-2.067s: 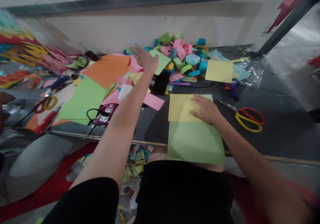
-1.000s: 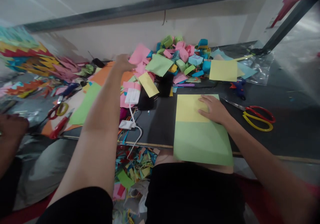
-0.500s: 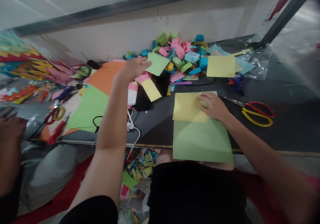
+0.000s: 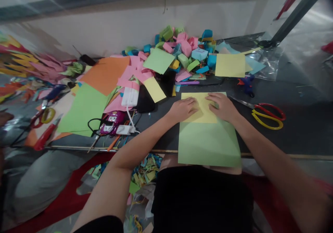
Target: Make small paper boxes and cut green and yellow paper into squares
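Note:
A yellow paper sheet [image 4: 200, 116] lies on top of a larger green sheet [image 4: 208, 144] on the dark table, right in front of me. My left hand [image 4: 183, 109] rests on the yellow sheet's left part with its fingers curled loosely. My right hand [image 4: 223, 107] lies flat on the right part, fingers stretched out and pressing the paper down. The two hands are close together, almost touching at the fingertips.
Red and yellow scissors [image 4: 265, 116] lie to the right. A pile of folded coloured paper boxes [image 4: 186, 49] sits at the back, with a yellow square [image 4: 230, 65] and a blue glue gun [image 4: 247, 83] nearby. Orange, green and pink sheets [image 4: 104, 83], a white charger [image 4: 129, 97] and more scissors [image 4: 44, 116] crowd the left.
My left arm has drawn back from the paper pile at the far side and its hand has come down on the yellow sheet beside the right hand.

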Tool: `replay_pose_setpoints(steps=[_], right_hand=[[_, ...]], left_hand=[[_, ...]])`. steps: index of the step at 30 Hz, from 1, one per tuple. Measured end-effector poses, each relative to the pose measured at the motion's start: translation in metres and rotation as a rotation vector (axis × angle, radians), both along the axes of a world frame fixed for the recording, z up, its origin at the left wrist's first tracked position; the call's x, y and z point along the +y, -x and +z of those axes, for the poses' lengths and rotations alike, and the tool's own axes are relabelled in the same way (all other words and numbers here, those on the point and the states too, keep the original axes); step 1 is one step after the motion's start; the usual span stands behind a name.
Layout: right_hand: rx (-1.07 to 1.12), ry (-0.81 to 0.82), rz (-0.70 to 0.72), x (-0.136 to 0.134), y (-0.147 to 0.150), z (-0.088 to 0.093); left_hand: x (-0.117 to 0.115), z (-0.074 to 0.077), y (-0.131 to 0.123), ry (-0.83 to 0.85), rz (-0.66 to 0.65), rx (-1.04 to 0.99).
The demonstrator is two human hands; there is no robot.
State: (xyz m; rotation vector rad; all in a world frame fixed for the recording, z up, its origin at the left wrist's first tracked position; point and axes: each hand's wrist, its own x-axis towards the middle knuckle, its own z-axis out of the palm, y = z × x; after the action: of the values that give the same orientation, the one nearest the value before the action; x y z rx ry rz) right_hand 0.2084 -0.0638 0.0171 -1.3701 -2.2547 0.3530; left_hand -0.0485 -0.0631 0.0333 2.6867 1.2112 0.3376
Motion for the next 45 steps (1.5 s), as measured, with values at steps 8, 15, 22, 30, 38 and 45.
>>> replay_pose_setpoints(steps=[8, 15, 22, 30, 38, 45], right_hand=[[0.052, 0.017, -0.139, -0.001, -0.002, 0.0], [0.048, -0.003, -0.129, 0.002, -0.004, -0.003], [0.071, -0.033, -0.121, 0.005, -0.004, -0.005], [0.078, -0.051, -0.112, 0.004, -0.002, -0.004], [0.082, -0.058, -0.106, 0.004, -0.002, -0.004], [0.077, -0.04, -0.115, 0.003, -0.002, -0.001]], left_hand=[[-0.006, 0.003, -0.009, -0.011, 0.072, 0.022], [-0.014, 0.001, -0.015, -0.006, 0.142, 0.018], [-0.015, 0.002, -0.02, -0.052, 0.169, 0.016], [-0.012, 0.001, -0.016, -0.053, 0.17, 0.001], [-0.009, -0.007, -0.013, -0.086, 0.169, -0.04], [-0.011, 0.001, -0.016, -0.017, 0.183, 0.005]])
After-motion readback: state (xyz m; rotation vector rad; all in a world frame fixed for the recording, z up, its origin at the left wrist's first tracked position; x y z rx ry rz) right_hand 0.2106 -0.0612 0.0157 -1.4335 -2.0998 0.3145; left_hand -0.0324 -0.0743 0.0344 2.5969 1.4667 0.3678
